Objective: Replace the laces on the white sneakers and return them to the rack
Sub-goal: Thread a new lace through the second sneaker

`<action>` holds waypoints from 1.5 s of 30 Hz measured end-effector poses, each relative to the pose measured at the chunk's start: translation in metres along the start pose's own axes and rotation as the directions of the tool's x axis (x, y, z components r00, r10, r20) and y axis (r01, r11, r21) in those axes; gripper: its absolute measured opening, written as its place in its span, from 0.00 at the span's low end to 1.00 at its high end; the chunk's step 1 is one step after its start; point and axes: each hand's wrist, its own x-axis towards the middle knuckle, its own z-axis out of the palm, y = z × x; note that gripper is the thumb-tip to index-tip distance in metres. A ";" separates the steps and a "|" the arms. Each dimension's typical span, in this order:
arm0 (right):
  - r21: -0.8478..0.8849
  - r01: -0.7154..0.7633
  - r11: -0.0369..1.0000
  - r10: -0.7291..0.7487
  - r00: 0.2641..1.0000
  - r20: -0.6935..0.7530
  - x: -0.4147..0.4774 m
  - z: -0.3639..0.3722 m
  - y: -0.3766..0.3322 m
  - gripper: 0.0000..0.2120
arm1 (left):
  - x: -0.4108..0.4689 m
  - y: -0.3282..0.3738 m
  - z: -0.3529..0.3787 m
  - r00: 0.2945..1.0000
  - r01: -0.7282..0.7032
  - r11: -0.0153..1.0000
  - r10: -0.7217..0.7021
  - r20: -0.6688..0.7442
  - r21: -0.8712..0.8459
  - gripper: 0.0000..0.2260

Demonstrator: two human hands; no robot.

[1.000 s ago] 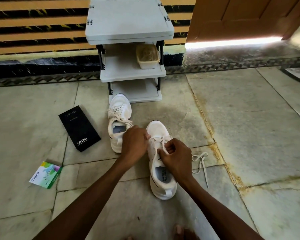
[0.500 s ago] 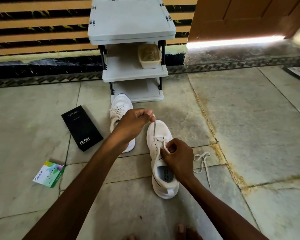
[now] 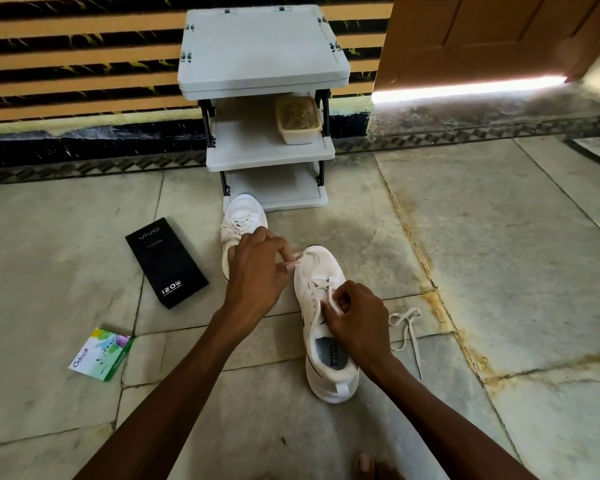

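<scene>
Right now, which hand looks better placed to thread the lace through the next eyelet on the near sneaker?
Probably the left hand: it pinches the lace end beside the near sneaker, free to move. The right hand is pressed on the eyelets, steadying the shoe.

Head camera looks forward and down, close over the floor (image 3: 499, 271), facing the rack (image 3: 264, 57).

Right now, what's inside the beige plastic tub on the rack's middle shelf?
The beige plastic tub holds a tangled brownish mass, too blurred to identify. Its bottom is covered.
</scene>
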 end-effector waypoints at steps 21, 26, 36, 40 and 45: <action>0.391 -0.423 0.817 0.270 0.881 0.389 0.023 -0.026 0.024 0.05 | -0.005 0.018 0.064 0.948 0.128 0.955 -0.039 0.315 -0.269 0.24; 0.377 -0.416 0.827 0.273 0.885 0.378 0.022 -0.028 0.022 0.05 | -0.006 0.021 0.069 0.959 0.139 0.943 -0.052 0.279 -0.303 0.28; 0.314 -0.384 0.868 0.246 0.883 0.401 0.024 -0.033 0.019 0.05 | -0.007 0.025 0.071 0.954 0.027 0.948 0.070 0.291 -0.317 0.24; 0.294 -0.355 0.887 0.215 0.883 0.417 0.024 -0.035 0.018 0.06 | -0.008 0.026 0.073 0.950 -0.034 0.967 0.109 0.293 -0.251 0.24; 0.338 -0.341 0.877 0.159 0.870 0.466 0.026 -0.041 0.022 0.10 | -0.008 0.022 0.080 0.966 0.111 0.935 -0.021 0.259 -0.337 0.26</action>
